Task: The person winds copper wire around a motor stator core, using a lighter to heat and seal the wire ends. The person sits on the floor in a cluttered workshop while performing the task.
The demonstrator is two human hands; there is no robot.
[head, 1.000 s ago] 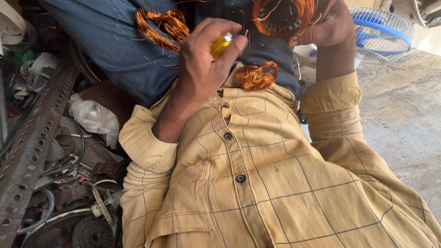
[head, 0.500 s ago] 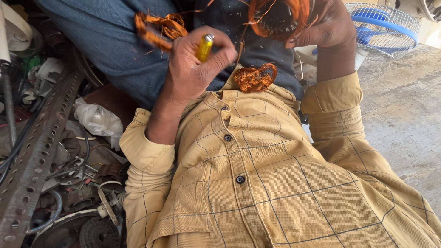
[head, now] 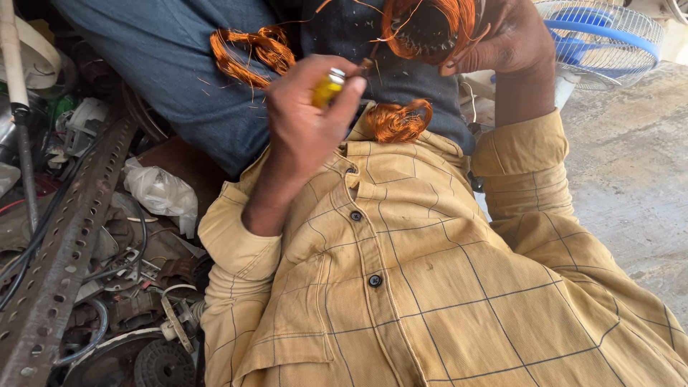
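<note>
Our right hand (head: 512,39) cupped the motor stator (head: 430,29) on the lap, steadying it, fingers curled round its copper windings. Our left hand (head: 308,118) pinched a small yellow-handled tool (head: 328,87), angled toward the coil. A loose copper wire bundle (head: 400,120) lay below.

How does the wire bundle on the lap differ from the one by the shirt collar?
The lap wire bundle is loose, stretched out and lies on blue trousers. The collar wire bundle is a tighter, rounder clump beside the yellow shirt. Both are orange copper wire, and neither hand touches them.
</note>
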